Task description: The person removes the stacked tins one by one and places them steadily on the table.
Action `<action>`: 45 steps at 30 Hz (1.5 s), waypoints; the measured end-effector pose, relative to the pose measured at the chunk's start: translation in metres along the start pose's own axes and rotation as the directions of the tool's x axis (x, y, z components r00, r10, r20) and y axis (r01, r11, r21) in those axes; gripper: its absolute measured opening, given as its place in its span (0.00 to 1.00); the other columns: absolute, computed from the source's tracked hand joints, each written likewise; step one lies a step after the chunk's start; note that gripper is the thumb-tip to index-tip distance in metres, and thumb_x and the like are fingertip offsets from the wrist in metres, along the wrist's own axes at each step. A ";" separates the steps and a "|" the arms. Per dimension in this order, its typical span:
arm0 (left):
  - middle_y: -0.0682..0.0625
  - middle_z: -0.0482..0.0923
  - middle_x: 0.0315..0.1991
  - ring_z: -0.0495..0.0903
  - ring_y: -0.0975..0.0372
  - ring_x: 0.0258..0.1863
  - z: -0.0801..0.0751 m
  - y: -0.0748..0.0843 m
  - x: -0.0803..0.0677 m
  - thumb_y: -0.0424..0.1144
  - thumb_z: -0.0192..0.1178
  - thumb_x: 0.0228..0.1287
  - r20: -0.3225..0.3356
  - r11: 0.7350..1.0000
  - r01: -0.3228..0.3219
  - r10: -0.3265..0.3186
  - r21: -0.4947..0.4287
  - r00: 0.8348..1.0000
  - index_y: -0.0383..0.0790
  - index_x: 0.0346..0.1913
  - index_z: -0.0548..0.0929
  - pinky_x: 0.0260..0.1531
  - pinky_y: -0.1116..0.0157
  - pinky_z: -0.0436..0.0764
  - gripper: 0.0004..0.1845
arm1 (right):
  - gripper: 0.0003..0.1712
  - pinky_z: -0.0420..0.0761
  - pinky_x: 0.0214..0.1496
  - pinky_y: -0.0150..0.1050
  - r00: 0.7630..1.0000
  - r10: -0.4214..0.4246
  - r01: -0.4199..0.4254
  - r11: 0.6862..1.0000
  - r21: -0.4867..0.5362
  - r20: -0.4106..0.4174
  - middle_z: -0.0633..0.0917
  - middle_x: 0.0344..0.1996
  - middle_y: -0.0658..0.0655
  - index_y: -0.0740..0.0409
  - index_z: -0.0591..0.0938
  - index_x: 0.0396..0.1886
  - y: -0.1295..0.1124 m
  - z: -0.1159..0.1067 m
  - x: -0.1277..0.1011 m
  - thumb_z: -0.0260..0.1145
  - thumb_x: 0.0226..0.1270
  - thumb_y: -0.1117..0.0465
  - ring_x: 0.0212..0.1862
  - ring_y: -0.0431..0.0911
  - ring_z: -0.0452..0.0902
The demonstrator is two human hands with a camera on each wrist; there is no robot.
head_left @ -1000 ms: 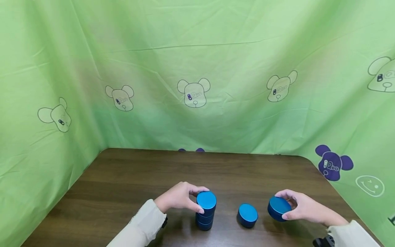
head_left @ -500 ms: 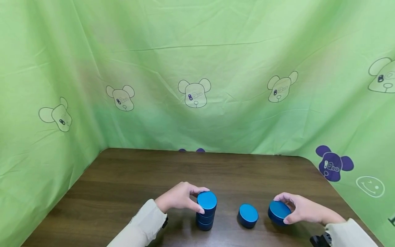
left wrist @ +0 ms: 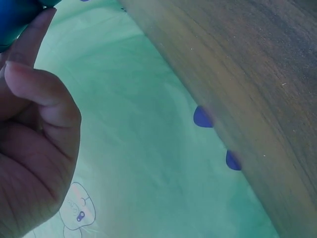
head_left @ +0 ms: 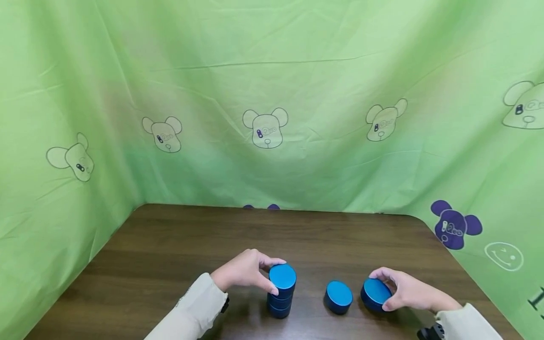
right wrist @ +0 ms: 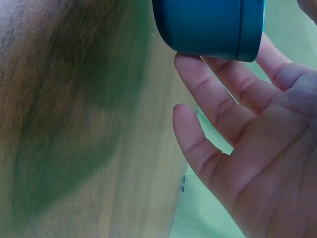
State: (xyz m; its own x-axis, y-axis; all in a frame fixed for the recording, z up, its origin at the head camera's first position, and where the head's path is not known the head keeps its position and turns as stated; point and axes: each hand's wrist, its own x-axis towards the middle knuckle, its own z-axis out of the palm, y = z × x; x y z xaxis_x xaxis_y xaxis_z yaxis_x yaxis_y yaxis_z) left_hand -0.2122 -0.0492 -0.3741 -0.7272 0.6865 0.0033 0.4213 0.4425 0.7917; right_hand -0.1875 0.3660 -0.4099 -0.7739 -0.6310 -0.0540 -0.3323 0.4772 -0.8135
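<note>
Blue round tins with flat metallic lids stand on the table in the head view. My left hand (head_left: 244, 273) grips the top of a stack of tins (head_left: 282, 277), thumb at the near side and fingers at the far side. To the right stands a single tin (head_left: 339, 293), with neither hand on it. Farther right, my right hand (head_left: 410, 290) holds another tin (head_left: 377, 291) between thumb and fingers, low at the tabletop. The right wrist view shows this tin's side (right wrist: 205, 27) with a seam near one end. Only a blue corner of the stack (left wrist: 17, 20) enters the left wrist view.
The brown wooden table (head_left: 191, 236) has rounded far corners. A green cloth (head_left: 272, 170) printed with bear heads hangs behind it and along both sides. Both forearms wear pale sleeves (head_left: 189, 309), with a dark strap (head_left: 431, 332) at the right wrist.
My right hand has lowered its tin toward the tabletop and shifted it slightly left, nearer the single tin. The left hand keeps its grip on the stack. The view has swung slightly.
</note>
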 end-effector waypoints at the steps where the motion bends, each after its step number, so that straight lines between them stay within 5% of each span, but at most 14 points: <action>1: 0.52 0.86 0.42 0.83 0.70 0.38 0.000 0.000 0.001 0.36 0.76 0.46 0.002 1.000 -0.001 0.001 -0.002 1.000 0.41 0.58 0.81 0.40 0.71 0.78 0.31 | 0.28 0.73 0.38 0.31 1.000 0.006 -0.006 1.000 -0.004 0.000 0.76 0.43 0.59 0.77 0.68 0.50 0.000 0.000 0.000 0.67 0.50 0.71 0.40 0.32 0.70; 17: 0.51 0.85 0.44 0.83 0.68 0.39 -0.001 0.001 -0.001 0.35 0.76 0.47 0.007 1.000 0.001 -0.001 -0.007 1.000 0.42 0.58 0.81 0.41 0.71 0.77 0.31 | 0.28 0.72 0.38 0.31 1.000 0.013 -0.013 1.000 -0.006 0.019 0.76 0.42 0.54 0.75 0.69 0.49 0.007 0.002 0.002 0.68 0.47 0.72 0.39 0.33 0.69; 45: 0.51 0.85 0.44 0.83 0.68 0.39 -0.001 -0.001 0.002 0.34 0.75 0.47 0.023 0.999 0.014 -0.013 -0.039 1.000 0.41 0.59 0.80 0.42 0.71 0.77 0.31 | 0.30 0.72 0.40 0.31 0.995 0.088 -0.088 0.996 0.007 0.047 0.76 0.45 0.61 0.75 0.69 0.51 0.004 0.001 0.008 0.70 0.48 0.70 0.40 0.33 0.69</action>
State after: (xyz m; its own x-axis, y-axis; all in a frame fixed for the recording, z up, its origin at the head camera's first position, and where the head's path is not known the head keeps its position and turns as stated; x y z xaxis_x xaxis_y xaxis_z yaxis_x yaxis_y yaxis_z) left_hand -0.2145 -0.0494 -0.3744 -0.7202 0.6934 -0.0211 0.3897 0.4296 0.8146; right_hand -0.1945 0.3623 -0.4137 -0.7740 -0.6147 -0.1519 -0.2595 0.5268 -0.8094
